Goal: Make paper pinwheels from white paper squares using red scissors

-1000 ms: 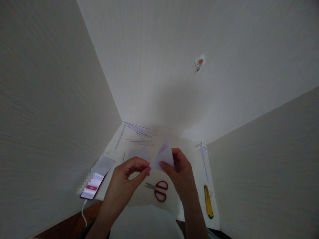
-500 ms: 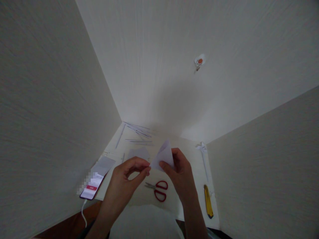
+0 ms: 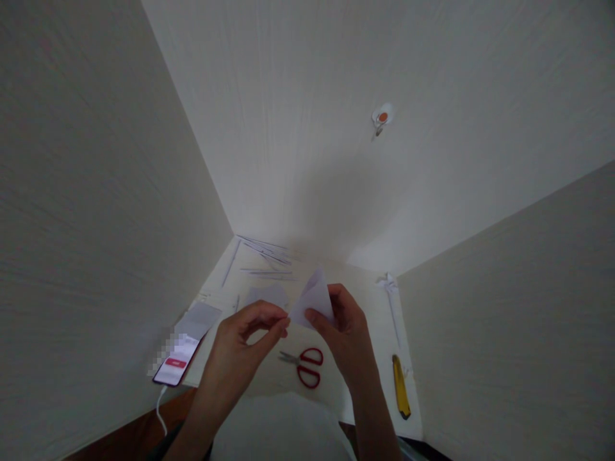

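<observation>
Folded paper: we have a small white folded paper up off the table, held between both our hands just above the red-handled scissors; its point stands up and away from us, toward the wall corner.
Left hand: our left hand comes in from the lower left; thumb and forefinger are pinched together on the paper's lower left corner (the contact is small, but the fingertips do meet the edge).
Right hand: our right hand is clamped on the paper's lower right side, thumb in front, fingers curled behind; it covers more of the sheet than the left does.
Key relation: the paper sits squarely between the two hands, its long axis running from our fingertips up to the far tip; the right hand carries it, the left only nips the corner; both are touching, neither is nearer.
Beneath: the scissors lie flat on the white work sheet, blades pointing left, well clear of the paper.
Right edge: a yellow utility knife lies lengthwise near the sheet's right border, apart from our right wrist.
Left edge: a phone with a lit screen rests at the sheet's left corner, cable trailing down.
Far end: thin paper strips are scattered near the wall (too fine to count).
</observation>
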Demonstrator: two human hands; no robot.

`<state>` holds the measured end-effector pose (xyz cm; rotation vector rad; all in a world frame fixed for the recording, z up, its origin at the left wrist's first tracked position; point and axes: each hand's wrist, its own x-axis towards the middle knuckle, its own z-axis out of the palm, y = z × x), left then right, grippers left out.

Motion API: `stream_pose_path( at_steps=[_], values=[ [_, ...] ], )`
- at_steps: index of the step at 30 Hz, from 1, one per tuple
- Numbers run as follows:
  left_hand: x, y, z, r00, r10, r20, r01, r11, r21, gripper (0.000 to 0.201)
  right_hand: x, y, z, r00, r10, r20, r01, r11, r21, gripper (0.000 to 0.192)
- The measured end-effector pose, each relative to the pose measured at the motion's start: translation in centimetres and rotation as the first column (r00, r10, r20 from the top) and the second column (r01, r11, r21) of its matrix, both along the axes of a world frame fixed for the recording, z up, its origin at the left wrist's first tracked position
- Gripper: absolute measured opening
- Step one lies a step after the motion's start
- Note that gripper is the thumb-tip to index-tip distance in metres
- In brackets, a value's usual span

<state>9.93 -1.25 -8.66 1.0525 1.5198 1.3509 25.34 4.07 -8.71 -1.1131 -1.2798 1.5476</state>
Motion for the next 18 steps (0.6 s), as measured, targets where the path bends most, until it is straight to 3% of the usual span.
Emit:
stream_pose_path(
  at_steps=[5,10,18],
  values=[
    [-0.2,0.1,0.2,1.0,-0.007,-0.019,0.007,1.0,-0.02,0.007,0.3,0.2,0.1,0.999,0.044,0.001,-0.044,0.999,0.029,0.018],
    [-0.5,0.2,0.2,0.999,-0.016,-0.047,0.015,0.999,-0.03,0.009,0.9,0.6,0.3,0.995,0.09,0.035,-0.091,0.994,0.057,0.007],
    [-1.4,-0.2,-0.3,0.989,-0.05,-0.14,0.043,0.998,-0.051,0.009,1.2,1.0,-0.2,0.999,-0.013,0.053,0.012,1.0,0.028,0.016]
  ],
)
